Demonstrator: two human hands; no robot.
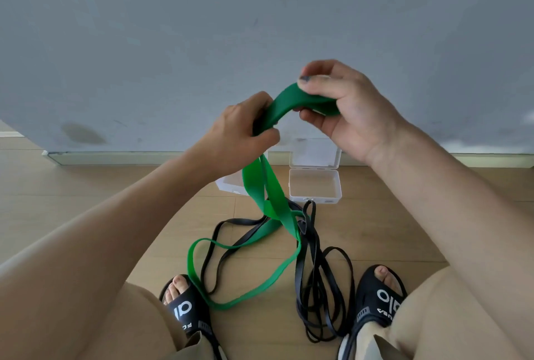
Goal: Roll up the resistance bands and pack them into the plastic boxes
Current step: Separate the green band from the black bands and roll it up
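Below, wood-look floor meets grey wall; both hands' fingers grasp the green band.

The wooden floor bears black bands, the green band's trailing loops and two open plastic boxes.

head view, looking down-forward, close over lap, floor, wall.

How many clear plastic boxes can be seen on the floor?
2. One open clear plastic box stands by the wall, its lid up. A second clear plastic box lies left of it, mostly hidden behind the left hand and the green resistance band. More may be hidden.
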